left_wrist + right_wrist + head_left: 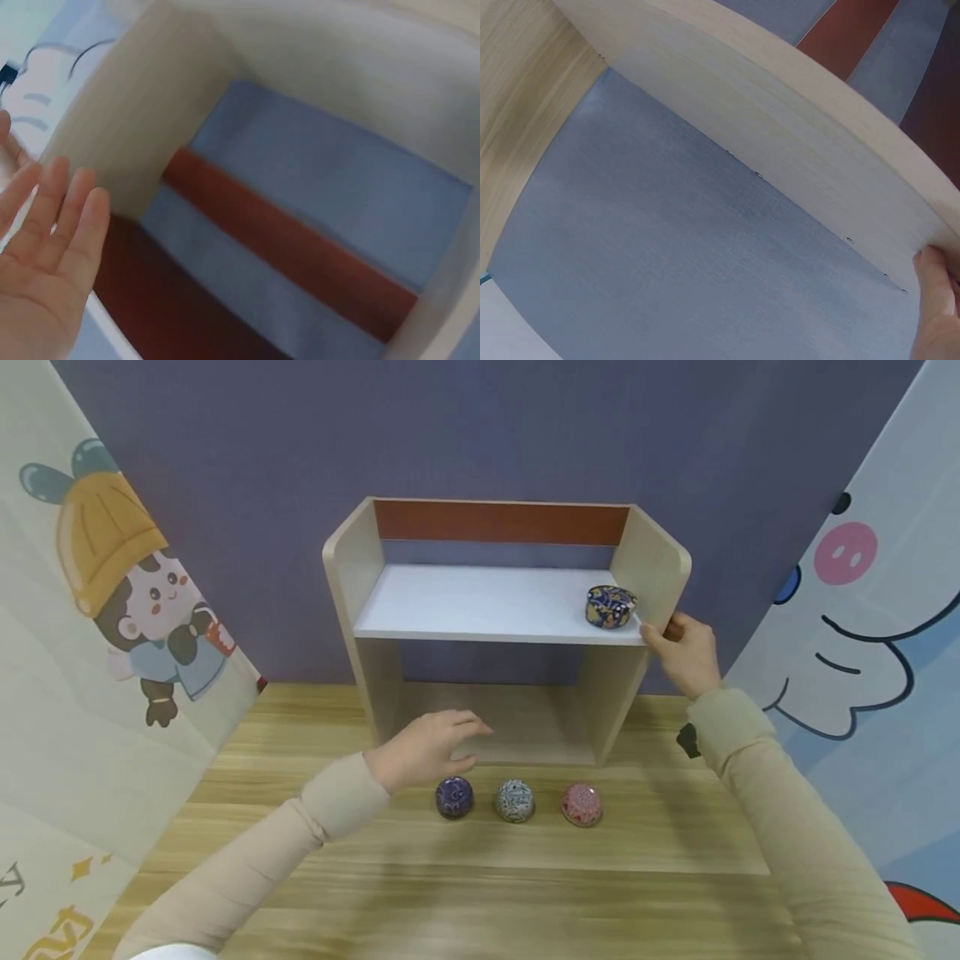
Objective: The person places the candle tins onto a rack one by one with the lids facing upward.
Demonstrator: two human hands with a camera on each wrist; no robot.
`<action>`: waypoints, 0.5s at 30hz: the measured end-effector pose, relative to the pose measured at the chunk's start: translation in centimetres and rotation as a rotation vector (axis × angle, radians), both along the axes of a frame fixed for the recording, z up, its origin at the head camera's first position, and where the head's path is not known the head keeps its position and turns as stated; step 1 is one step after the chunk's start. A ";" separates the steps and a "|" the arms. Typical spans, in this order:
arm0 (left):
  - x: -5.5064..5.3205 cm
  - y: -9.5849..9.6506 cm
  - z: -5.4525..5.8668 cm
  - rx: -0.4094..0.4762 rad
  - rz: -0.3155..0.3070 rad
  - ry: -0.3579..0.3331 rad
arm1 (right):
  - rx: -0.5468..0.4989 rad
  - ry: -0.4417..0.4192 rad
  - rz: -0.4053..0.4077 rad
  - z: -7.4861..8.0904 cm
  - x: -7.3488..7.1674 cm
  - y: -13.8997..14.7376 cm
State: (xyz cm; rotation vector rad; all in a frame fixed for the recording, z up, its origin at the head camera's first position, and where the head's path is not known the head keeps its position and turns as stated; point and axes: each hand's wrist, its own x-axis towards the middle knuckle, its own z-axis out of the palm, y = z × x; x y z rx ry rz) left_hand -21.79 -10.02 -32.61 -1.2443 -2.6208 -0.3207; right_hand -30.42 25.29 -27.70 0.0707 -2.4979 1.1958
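A small two-tier wooden shelf (pixel 480 637) stands on the table, its upper board white. My right hand (pixel 684 653) grips the front edge of its right side panel, thumb on the inner side by the white board. In the right wrist view, fingers (pixel 934 289) lie against the panel's outer face. Just left of that thumb, a round dark blue and yellow patterned tin (pixel 610 607) sits on the upper board. My left hand (pixel 429 745) holds nothing, its fingers extended before the lower compartment. The left wrist view shows its palm (pixel 37 289) with fingers spread slightly.
In front of the shelf, a row of round tins lies on the wooden table (pixel 525 902): a dark purple tin (pixel 454 797), a black-and-white patterned tin (pixel 514 801) and a pink tin (pixel 581 804). A grey-blue wall (pixel 495 427) rises behind, with cartoon-printed panels on both sides.
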 end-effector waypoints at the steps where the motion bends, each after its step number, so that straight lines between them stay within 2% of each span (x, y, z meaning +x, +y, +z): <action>1: 0.0 -0.1 -0.5 -0.012 -0.016 0.033 | -0.001 0.001 0.001 0.0 0.0 0.0; 9: 0.1 -1.0 -4.0 -0.092 -0.168 0.230 | 0.004 0.000 0.005 0.1 -0.1 -0.1; 12: -0.2 -1.2 -5.3 -0.147 -0.222 0.333 | -0.001 0.007 0.003 0.0 -0.1 0.0; 15: -0.5 -1.3 -6.4 -0.205 -0.240 0.435 | -0.002 0.012 0.004 0.0 -0.1 0.1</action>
